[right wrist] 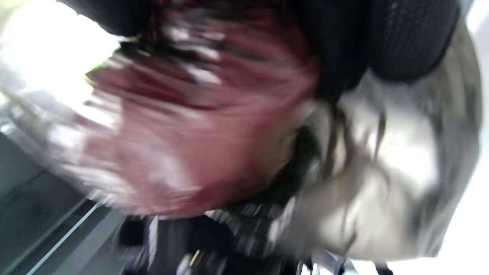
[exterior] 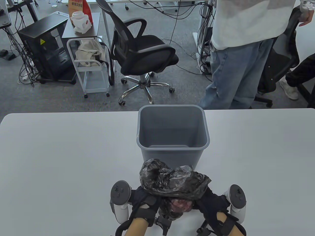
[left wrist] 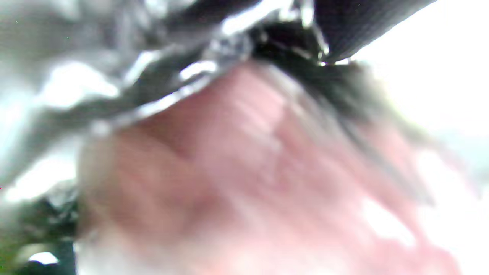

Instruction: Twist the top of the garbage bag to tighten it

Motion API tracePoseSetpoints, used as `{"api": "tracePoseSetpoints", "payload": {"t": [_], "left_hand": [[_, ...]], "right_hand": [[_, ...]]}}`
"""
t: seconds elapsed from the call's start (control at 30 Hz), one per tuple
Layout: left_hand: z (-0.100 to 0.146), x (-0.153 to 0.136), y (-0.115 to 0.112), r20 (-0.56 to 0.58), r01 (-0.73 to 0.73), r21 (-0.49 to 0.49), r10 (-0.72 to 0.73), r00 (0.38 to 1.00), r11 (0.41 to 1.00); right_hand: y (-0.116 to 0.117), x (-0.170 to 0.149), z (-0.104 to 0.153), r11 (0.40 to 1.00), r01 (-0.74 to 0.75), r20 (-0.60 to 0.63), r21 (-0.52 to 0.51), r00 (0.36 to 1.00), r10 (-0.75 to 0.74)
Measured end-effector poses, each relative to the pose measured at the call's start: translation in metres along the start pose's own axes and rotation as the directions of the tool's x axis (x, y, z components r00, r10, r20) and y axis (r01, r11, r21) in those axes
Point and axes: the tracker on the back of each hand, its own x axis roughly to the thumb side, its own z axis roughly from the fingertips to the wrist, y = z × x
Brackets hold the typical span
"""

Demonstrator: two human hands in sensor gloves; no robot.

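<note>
left hand gripping the black garbage bag from its left side | right hand gripping it from the right, fingers tucked under the plastic | bag sits between both hands at the table's near edge, just in front of the grey bin | something reddish showing through the film | wrist views super blurry

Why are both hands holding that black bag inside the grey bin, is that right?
Not quite. Both hands, left and right, do hold the black bag, but it sits on the table in front of the grey bin, not inside it. The table view shows this.
</note>
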Motion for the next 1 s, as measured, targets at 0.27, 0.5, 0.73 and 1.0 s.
{"api": "tracePoseSetpoints", "payload": {"t": [0.27,0.5,0.73,1.0], "left_hand": [[0.001,-0.001,0.005,-0.026,0.066,0.084,-0.064,0.998,0.994],[-0.001,-0.005,0.001,-0.040,0.042,0.019,-0.041,0.998,0.999],[-0.004,-0.003,-0.002,-0.006,-0.011,-0.072,0.010,1.000,0.997],[0.002,-0.004,0.009,-0.055,0.043,0.128,-0.036,0.998,0.991]], "right_hand": [[0.003,-0.001,0.000,0.997,0.024,0.000,0.067,1.000,-0.024],[0.002,0.006,-0.001,0.998,-0.024,0.050,0.052,0.999,0.022],[-0.001,-0.004,0.000,0.989,0.126,-0.083,0.076,0.989,-0.119],[0.009,0.011,-0.001,0.985,-0.051,0.099,0.166,0.994,0.035]]}}
